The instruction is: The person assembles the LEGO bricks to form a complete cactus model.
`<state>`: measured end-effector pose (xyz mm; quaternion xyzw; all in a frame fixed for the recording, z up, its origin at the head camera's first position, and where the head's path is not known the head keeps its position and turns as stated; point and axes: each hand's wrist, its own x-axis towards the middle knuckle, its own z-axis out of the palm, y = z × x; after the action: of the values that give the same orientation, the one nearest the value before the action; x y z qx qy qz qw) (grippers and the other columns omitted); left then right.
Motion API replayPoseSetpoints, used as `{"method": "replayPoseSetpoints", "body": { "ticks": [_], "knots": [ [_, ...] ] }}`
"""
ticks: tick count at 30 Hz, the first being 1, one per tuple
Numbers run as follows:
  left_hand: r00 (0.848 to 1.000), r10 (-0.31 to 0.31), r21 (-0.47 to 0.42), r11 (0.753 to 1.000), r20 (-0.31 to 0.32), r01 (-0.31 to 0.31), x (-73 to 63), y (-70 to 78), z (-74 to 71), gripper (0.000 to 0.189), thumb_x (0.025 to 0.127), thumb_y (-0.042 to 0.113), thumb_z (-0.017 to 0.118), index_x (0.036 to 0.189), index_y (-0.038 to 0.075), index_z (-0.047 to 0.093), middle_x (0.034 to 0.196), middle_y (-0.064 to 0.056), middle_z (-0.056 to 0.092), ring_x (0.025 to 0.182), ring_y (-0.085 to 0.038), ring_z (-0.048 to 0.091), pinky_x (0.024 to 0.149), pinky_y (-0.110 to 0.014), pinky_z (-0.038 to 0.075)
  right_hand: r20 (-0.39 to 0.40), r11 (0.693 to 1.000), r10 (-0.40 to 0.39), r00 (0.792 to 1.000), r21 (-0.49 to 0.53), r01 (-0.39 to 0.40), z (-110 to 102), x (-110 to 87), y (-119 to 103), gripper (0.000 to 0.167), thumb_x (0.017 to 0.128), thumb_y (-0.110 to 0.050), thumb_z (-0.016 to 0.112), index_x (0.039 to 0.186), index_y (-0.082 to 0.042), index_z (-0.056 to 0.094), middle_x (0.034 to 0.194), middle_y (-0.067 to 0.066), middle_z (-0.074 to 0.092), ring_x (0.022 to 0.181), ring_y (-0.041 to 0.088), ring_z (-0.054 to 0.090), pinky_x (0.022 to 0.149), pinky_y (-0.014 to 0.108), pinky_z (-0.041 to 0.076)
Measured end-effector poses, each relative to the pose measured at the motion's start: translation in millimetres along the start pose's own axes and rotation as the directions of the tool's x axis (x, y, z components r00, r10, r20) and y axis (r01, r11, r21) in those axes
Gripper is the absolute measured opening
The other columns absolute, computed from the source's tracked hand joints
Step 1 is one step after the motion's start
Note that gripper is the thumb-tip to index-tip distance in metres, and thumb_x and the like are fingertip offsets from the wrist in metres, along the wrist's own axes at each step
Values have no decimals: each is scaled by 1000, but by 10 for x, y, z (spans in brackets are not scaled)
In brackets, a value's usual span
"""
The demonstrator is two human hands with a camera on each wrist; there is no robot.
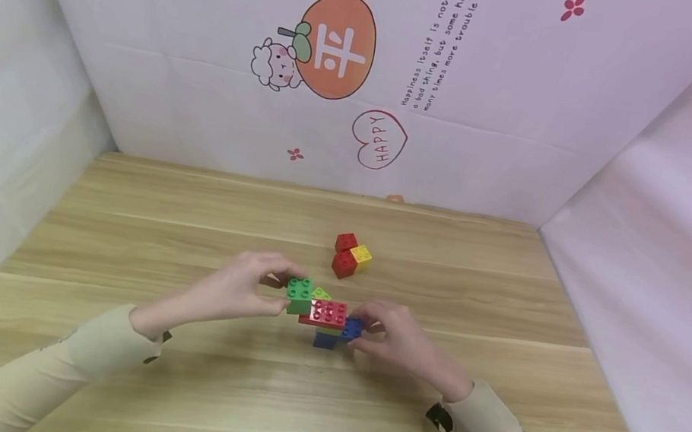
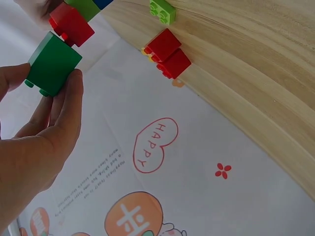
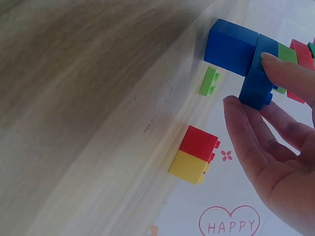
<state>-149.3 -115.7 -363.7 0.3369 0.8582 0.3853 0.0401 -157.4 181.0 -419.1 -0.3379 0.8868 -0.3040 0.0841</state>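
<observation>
My left hand [image 1: 245, 283] pinches a green toy brick [image 1: 298, 296] between thumb and fingers, its studs facing up. It stands over the left end of a long red brick [image 1: 329, 313]; I cannot tell whether the two are joined. That red brick tops a stack, above a light green brick [image 3: 286, 64], a flatter blue brick [image 3: 256, 78] and a taller blue brick [image 3: 231, 46] at the bottom. With thumb and fingertips, my right hand [image 1: 399, 337] grips the flatter blue brick where it sticks out to the right.
A loose lime green brick [image 3: 208, 81] lies on the wooden table [image 1: 150, 382] just behind the stack. Farther back sit two red bricks [image 1: 343, 265] and a yellow brick [image 1: 361, 255], close together. Printed white cloth [image 1: 199, 105] encloses the table at the back and sides.
</observation>
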Motion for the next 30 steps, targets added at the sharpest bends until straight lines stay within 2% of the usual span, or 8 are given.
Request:
{"method": "replayPoseSetpoints", "body": {
  "ticks": [8, 15, 22, 30],
  "knots": [
    [1000, 25, 24, 999, -8, -25, -16, 9, 9, 41, 82, 3, 72, 122, 1, 65, 114, -11, 71, 99, -22, 71, 87, -33, 62, 12, 1000, -2, 1000, -23, 2, -32, 7, -21, 31, 83, -14, 79, 111, -9, 68, 106, 4, 73, 94, 13, 71, 82, 24, 61],
    [998, 56, 70, 996, -18, -55, -19, 29, 34, 40, 82, 4, 73, 122, 3, 66, 112, -8, 72, 98, -19, 70, 85, -23, 61, 13, 998, -17, 1000, -58, 18, -37, 15, -10, 32, 83, -16, 80, 112, -8, 68, 105, 4, 72, 95, 13, 70, 83, 28, 62],
    [997, 70, 51, 996, -26, -68, -18, 40, 50, 39, 82, 2, 72, 121, 1, 65, 112, -11, 71, 98, -22, 71, 85, -25, 61, 7, 996, -37, 999, -75, 37, -38, 12, -6, 33, 82, -16, 81, 111, -8, 68, 105, 4, 73, 95, 13, 70, 84, 29, 62],
    [999, 35, 15, 999, -11, -35, -21, 41, 72, 39, 85, 4, 71, 123, 1, 63, 117, -13, 70, 102, -24, 71, 87, -25, 61, -28, 990, -81, 996, -119, 77, -82, 23, -36, 36, 82, -22, 81, 113, -7, 69, 106, 6, 74, 95, 16, 71, 83, 31, 62]
  ]
}}
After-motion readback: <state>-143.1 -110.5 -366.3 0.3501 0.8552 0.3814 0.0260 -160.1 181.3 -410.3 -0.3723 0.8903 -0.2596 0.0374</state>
